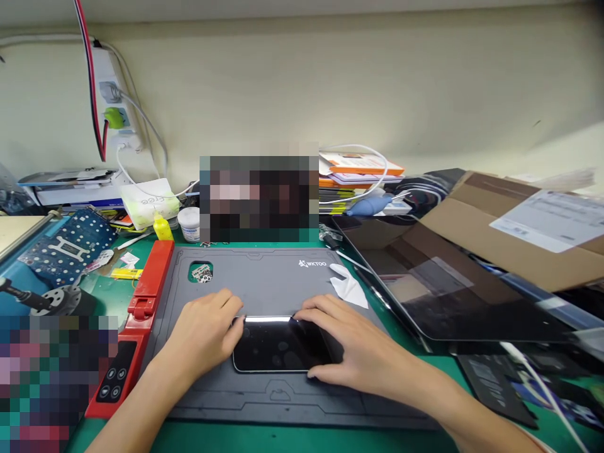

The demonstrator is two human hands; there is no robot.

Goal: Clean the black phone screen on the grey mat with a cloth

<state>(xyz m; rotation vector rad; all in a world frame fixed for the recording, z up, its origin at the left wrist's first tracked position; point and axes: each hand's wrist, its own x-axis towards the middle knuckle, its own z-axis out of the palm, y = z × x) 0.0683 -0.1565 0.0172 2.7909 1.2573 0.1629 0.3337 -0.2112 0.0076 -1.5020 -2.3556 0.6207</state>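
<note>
A black smartphone (278, 346) lies screen up, dark, on a grey work mat (264, 277) in front of me. My left hand (205, 330) rests on the mat at the phone's left end, its fingers curled against the upper left corner. My right hand (346, 343) lies over the phone's right end, fingers bent round the top edge and thumb at the lower right corner. Both hands grip the phone between them.
A red device with buttons (136, 327) lies along the mat's left side. A large dark tablet (453, 283) and a cardboard box (519, 233) lie to the right. A white scrap (348, 286), a yellow bottle (162, 228), a white jar (190, 224) and stacked boxes (358, 173) are around.
</note>
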